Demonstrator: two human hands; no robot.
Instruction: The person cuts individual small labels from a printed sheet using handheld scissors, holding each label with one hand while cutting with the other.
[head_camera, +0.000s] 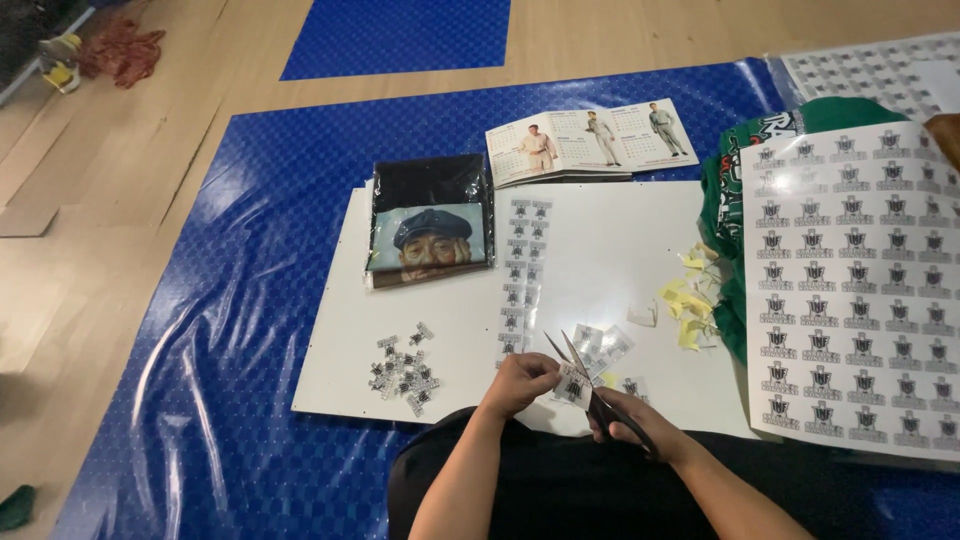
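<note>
The left hand (517, 383) pinches a small printed sticker piece (572, 386) between closed fingers, just above the near edge of the flat white board (600, 250) lying on the blue plastic floor sheet (250, 300). The right hand (628, 418) grips black-handled scissors (590, 385), blades parted at the piece. A pile of small cut stickers (403, 368) lies to the left, a strip of uncut stickers (520, 275) beyond, and yellow paper scraps (690, 300) to the right.

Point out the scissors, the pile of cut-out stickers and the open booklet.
scissors (562, 352): head view, on the open blades.
pile of cut-out stickers (403, 370): head view, middle of the heap.
open booklet (590, 140): head view, centre of the spread pages.
</note>
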